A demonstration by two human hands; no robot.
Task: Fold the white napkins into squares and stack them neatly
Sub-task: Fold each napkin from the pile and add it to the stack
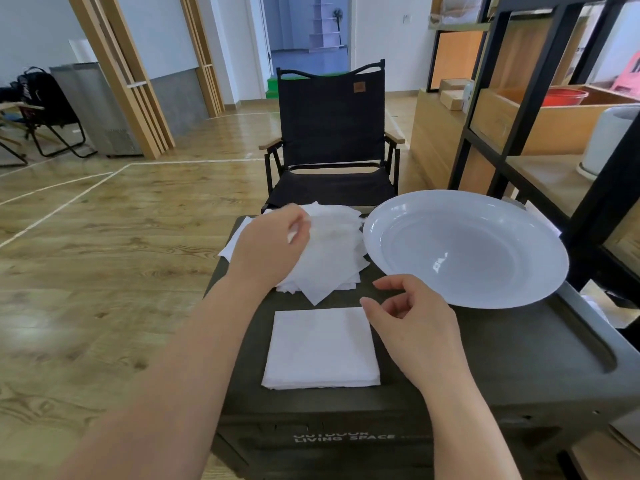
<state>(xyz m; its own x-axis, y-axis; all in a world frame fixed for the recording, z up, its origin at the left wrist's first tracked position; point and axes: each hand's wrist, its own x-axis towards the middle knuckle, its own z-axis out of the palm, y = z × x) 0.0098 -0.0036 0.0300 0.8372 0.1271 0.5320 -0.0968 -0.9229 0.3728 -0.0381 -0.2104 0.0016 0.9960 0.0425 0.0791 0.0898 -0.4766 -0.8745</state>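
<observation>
A loose pile of unfolded white napkins [334, 251] lies at the far side of the dark box top [485, 344]. My left hand [268, 249] rests on this pile and pinches a napkin between thumb and fingers. Nearer to me sits a neat square stack of folded napkins [322, 349]. My right hand [414, 323] hovers just right of that stack's far right corner, fingers curled and apart, holding nothing.
A large white plate [464, 247] fills the box's far right part. A black folding chair [332, 140] stands behind the box. A black metal shelf [540, 109] rises on the right. Wooden floor lies to the left.
</observation>
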